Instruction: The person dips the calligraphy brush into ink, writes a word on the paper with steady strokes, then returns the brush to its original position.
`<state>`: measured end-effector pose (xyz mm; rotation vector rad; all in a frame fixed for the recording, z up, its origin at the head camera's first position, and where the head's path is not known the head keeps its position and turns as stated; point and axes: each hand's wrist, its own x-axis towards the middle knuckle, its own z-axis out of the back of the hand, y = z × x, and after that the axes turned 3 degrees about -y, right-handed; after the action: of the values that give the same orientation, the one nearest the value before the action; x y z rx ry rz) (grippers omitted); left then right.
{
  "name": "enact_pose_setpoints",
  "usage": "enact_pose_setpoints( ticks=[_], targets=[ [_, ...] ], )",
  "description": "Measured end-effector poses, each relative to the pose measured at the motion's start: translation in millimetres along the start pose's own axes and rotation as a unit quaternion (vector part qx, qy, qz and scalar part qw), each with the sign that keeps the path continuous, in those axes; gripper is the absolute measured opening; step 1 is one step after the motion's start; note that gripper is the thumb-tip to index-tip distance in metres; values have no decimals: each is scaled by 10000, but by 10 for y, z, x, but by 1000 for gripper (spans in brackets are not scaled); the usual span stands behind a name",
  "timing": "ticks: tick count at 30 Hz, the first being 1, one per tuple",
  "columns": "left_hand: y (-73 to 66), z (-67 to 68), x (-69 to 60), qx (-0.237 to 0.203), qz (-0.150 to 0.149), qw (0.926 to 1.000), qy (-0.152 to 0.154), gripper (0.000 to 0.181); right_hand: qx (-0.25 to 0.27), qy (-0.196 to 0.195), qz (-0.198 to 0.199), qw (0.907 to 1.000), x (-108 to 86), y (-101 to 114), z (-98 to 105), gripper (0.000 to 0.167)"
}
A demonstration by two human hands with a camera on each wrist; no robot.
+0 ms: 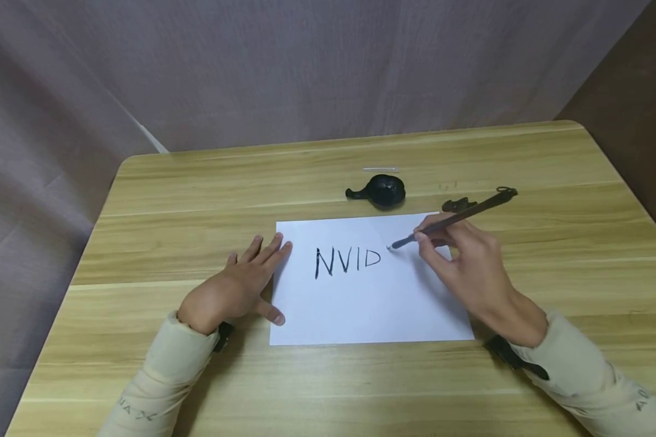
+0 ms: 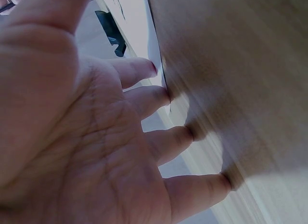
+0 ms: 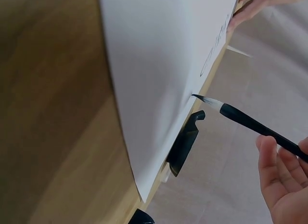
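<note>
A white sheet of paper (image 1: 361, 312) lies on the table with the black letters NVID (image 1: 348, 261) on it. My right hand (image 1: 472, 267) pinches a dark writing brush (image 1: 454, 217) by its handle, tilted up to the right. In the right wrist view, the brush's (image 3: 250, 123) pale bristles end in a dark tip that meets the sheet (image 3: 144, 89) or sits just above it, right of the letter D. My left hand (image 1: 232, 291) is spread at the sheet's left edge, some fingertips and the thumb on the paper. The left wrist view shows its palm (image 2: 106, 137) and straight fingers.
Behind the sheet sits a black ink dish (image 1: 385, 191) with a short handle pointing left. A thin clear rod (image 1: 380, 169) lies beyond it. A small dark brush rest (image 1: 458, 204) is near the right hand. Grey curtains (image 1: 306, 73) hang behind the wooden table (image 1: 169, 230).
</note>
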<state>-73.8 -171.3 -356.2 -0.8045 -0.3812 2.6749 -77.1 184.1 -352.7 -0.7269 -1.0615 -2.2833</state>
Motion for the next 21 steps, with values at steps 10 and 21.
enact_pose_setpoints(
  ticks=[10,21],
  targets=[
    [-15,5,-11,4,30,10000,14,134,-170,273,-28,9995,-33,85,39,19],
    [-11,6,-8,-28,-2,10000,1,134,-55,131,-41,9999,-20,134,98,20]
  ],
)
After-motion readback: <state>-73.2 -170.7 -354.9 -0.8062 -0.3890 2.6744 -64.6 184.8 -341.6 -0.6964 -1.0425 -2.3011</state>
